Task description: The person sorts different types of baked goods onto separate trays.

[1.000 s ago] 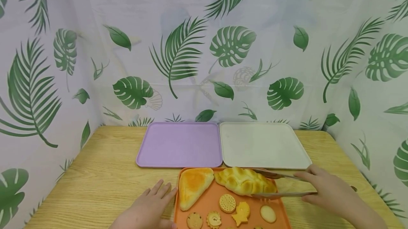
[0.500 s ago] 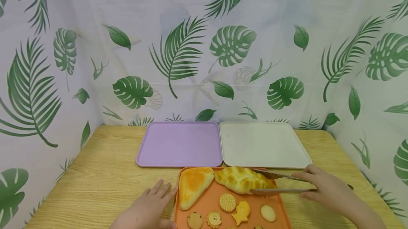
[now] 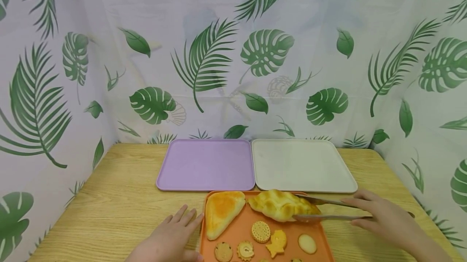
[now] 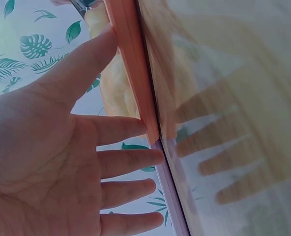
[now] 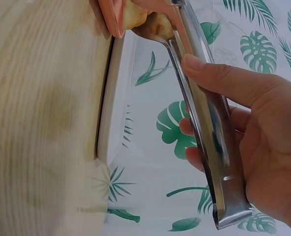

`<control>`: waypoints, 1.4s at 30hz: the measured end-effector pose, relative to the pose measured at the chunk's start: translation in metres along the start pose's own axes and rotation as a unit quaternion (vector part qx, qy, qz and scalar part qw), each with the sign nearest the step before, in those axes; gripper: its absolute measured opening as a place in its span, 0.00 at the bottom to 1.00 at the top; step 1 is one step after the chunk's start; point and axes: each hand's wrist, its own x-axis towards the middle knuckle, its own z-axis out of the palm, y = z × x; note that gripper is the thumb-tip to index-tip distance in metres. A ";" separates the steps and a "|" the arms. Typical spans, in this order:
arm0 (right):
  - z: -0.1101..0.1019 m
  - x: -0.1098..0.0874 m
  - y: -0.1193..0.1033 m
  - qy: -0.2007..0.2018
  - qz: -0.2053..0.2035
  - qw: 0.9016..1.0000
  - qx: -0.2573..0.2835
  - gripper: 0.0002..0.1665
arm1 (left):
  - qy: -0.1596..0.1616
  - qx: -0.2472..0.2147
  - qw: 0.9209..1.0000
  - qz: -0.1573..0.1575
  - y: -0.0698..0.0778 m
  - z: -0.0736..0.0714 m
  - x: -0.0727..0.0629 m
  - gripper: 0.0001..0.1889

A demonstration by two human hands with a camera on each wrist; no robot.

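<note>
My right hand (image 3: 388,221) grips metal tongs (image 5: 212,132), thumb on one arm and fingers round the other. The tips of the tongs lie on either side of the right end of a golden braided loaf (image 3: 273,205), which is over the back right of an orange tray (image 3: 233,235). With fingers straight and spread, my left hand (image 3: 169,237) touches the tray's left edge; in the left wrist view its thumb and index finger meet the orange rim (image 4: 130,64). A triangular browned bread (image 3: 222,213) lies at the tray's back left corner.
Several biscuits lie nearer me on the orange tray, including a round one (image 3: 260,232), a fish-shaped one (image 3: 277,243) and a pale oval one (image 3: 307,244). Behind stand a purple tray (image 3: 206,164) and a white tray (image 3: 303,164), side by side before a leaf-patterned cloth (image 3: 219,51).
My right hand and the tongs have shifted slightly right, and the braided loaf has moved a little right with them. The near arm of the tongs has risen slightly. The left hand stays put.
</note>
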 end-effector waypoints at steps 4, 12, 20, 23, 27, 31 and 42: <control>-0.002 -0.003 0.003 0.025 -0.007 1.000 -0.003 0.27 | 0.001 0.001 1.000 0.001 -0.001 0.000 0.000 0.52; -0.014 -0.003 0.005 0.069 -0.007 0.997 -0.018 0.28 | 0.017 0.004 1.000 0.012 -0.001 0.001 -0.001 0.52; -0.031 0.018 0.005 0.107 -0.043 0.993 -0.024 0.31 | 0.023 0.013 1.000 0.017 -0.001 0.000 -0.002 0.52; -0.036 0.029 0.002 0.099 -0.046 0.994 -0.009 0.31 | 0.025 0.017 0.999 0.018 0.000 0.000 -0.003 0.52; -0.042 0.049 -0.003 0.089 -0.054 0.995 0.001 0.29 | 0.032 0.018 0.999 0.018 0.000 0.000 -0.004 0.51; -0.045 0.071 -0.010 0.090 -0.072 0.993 0.008 0.28 | 0.032 0.018 0.999 0.015 0.001 -0.001 -0.004 0.51; -0.026 0.137 -0.031 0.041 -0.061 0.997 0.035 0.24 | 0.028 0.017 0.999 0.015 -0.002 0.002 -0.002 0.51</control>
